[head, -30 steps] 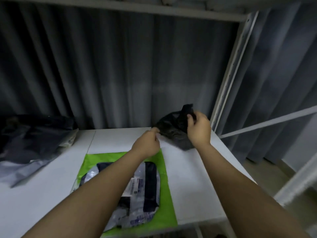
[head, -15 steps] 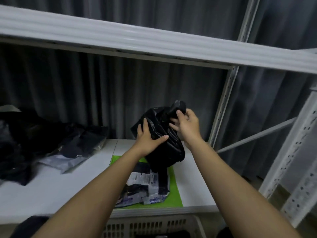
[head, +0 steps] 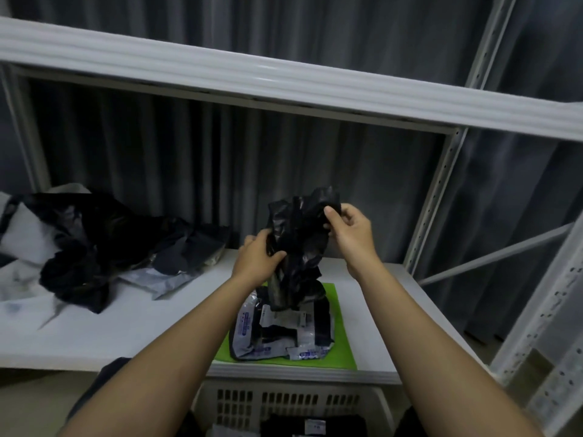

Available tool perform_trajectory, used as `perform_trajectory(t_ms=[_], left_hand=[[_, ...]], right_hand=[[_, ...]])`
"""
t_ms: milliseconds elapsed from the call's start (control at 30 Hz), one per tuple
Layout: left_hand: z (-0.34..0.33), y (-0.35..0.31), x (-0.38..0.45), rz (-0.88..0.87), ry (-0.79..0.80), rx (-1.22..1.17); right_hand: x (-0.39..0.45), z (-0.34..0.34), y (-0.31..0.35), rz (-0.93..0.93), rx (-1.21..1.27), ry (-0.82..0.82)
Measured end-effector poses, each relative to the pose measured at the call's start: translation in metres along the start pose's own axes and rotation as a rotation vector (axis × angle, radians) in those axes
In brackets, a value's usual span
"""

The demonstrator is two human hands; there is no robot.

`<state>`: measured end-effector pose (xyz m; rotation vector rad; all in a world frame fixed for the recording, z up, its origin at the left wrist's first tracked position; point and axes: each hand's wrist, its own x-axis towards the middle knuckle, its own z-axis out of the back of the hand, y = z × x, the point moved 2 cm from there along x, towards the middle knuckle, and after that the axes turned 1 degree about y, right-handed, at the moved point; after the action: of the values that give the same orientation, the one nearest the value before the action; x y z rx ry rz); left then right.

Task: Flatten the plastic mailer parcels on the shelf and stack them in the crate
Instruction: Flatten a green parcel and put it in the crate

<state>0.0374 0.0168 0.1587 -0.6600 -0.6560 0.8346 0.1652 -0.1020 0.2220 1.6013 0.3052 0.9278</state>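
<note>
Both hands gripped a crumpled black mailer parcel (head: 298, 247) held upright above the green mat (head: 342, 335): left hand (head: 257, 260) at mid-height, right hand (head: 348, 230) pinching the top. Flattening would go best laid down, pressing outward; crate (head: 290, 402) waited below the wrists

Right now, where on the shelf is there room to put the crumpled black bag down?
Bare shelf shows between the dark parcel pile and the green mat, and right of the mat toward the upright post. The mat already holds a flattened parcel; the left end is crowded.
</note>
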Motion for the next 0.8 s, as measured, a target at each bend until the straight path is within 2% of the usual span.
perform_trajectory(t_ms=[100, 200, 267, 333, 400, 467, 567, 733, 800], left_hand=[[0.008, 0.012, 0.003, 0.026, -0.031, 0.003], [0.004, -0.002, -0.001, 0.003, -0.008, -0.298], [-0.004, -0.020, -0.006, -0.071, 0.139, -0.481], [-0.016, -0.030, -0.010, -0.164, 0.327, -0.448], [-0.026, -0.032, -0.010, -0.174, 0.430, -0.424], [-0.029, -0.030, -0.009, -0.150, 0.391, -0.413], [-0.029, -0.022, -0.004, -0.115, 0.232, -0.315], [-0.019, -0.008, -0.002, 0.007, 0.071, -0.381], [-0.015, -0.005, -0.001, 0.027, 0.045, -0.427]], right_hand=[[0.000, 0.003, -0.003, 0.015, -0.041, -0.067], [0.001, 0.001, -0.008, 0.009, -0.090, -0.070], [0.000, -0.007, -0.012, -0.017, -0.082, -0.003], [-0.001, -0.013, -0.015, -0.033, -0.063, 0.059], [-0.001, -0.017, -0.017, -0.054, -0.048, 0.115], [-0.004, -0.019, -0.015, -0.085, -0.027, 0.183], [-0.006, -0.012, -0.017, -0.101, -0.023, 0.241], [-0.011, 0.016, -0.039, -0.058, -0.161, 0.118], [-0.018, 0.025, -0.054, -0.111, -0.234, 0.141]])
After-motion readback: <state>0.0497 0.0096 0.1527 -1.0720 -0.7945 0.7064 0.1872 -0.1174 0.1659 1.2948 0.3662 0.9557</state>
